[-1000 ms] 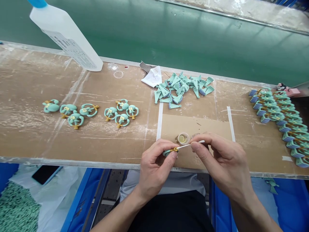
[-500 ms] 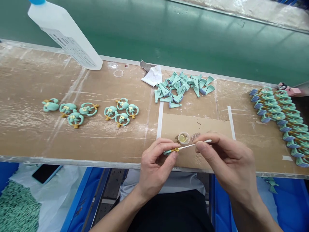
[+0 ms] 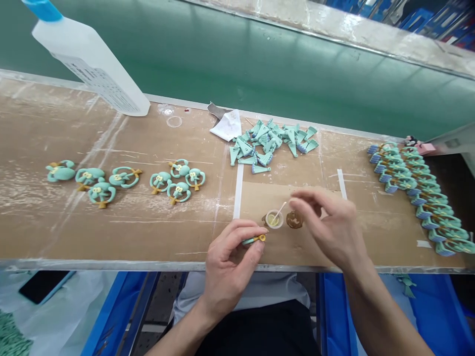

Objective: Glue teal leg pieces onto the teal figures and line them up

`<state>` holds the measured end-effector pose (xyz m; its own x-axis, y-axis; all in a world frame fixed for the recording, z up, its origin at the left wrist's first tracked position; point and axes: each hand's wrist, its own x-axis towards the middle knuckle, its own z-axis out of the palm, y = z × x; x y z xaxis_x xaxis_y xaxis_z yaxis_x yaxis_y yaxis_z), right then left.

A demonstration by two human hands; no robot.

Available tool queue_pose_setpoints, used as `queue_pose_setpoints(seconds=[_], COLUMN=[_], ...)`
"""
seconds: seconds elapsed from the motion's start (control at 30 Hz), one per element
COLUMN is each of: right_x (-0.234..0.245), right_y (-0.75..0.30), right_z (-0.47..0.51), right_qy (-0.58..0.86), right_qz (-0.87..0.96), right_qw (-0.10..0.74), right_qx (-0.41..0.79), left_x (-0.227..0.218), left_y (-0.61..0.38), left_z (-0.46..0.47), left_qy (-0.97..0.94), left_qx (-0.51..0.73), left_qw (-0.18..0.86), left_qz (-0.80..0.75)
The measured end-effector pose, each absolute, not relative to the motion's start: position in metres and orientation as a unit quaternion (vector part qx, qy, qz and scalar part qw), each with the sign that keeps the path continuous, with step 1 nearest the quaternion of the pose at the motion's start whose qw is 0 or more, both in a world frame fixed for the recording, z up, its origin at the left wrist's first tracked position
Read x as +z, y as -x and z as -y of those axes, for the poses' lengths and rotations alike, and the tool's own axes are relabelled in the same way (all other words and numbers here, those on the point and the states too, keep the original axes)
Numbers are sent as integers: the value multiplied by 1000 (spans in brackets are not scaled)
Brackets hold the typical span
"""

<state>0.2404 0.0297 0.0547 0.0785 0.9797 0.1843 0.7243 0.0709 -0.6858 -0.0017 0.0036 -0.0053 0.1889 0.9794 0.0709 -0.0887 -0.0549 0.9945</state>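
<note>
My left hand (image 3: pixel 232 264) is closed on a small figure part (image 3: pixel 257 240), pinched between thumb and fingers near the table's front edge. Most of the part is hidden; a teal length and a mustard-coloured end with a round socket stick out. A small clear cup (image 3: pixel 274 226) of yellowish liquid stands just beyond that hand. Leaning in the cup is a white swab stick (image 3: pixel 279 209). To the right of the cup my right hand (image 3: pixel 332 227) hovers, slightly blurred, thumb and fingers apart with nothing seen between them. Beneath its fingertips lies a brown stained patch (image 3: pixel 294 220).
Loose teal pieces with purple ends (image 3: pixel 265 143) are heaped behind the cup. Several teal figure heads (image 3: pixel 178 180) lie to the left; rows of assembled figures (image 3: pixel 430 198) stand at right. A white bottle (image 3: pixel 96 69) leans at back left. Blue bins (image 3: pixel 438 316) sit below the table edge.
My right hand has let go of the swab, which now rests in the cup instead of touching the part's socket. The left hand keeps its hold. The whole view has shifted slightly.
</note>
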Motion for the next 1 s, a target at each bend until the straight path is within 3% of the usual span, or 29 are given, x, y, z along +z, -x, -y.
queue_pose_setpoints(seconds=[0.1, 0.33, 0.57, 0.83, 1.0], right_x=[53, 26, 23, 66, 65], right_y=[-270, -297, -287, -308, -300], right_z=[-70, -164, -167, -103, -111], right_qy=[680, 690, 698, 632, 604], right_qz=[624, 674, 702, 768, 772], right_qw=[374, 257, 139, 71, 112], right_qx=[89, 69, 16, 78, 165], left_x=[-5, -4, -7, -6, -6], left_y=[2, 3, 3, 3, 3], left_z=[-4, -4, -3, -4, -5], left_qy=[-537, -540, -543, -543, -542], left_qx=[490, 493, 492, 492, 488], left_qw=[554, 548, 545, 549, 550], left_qz=[-406, -407, -407, -402, -407])
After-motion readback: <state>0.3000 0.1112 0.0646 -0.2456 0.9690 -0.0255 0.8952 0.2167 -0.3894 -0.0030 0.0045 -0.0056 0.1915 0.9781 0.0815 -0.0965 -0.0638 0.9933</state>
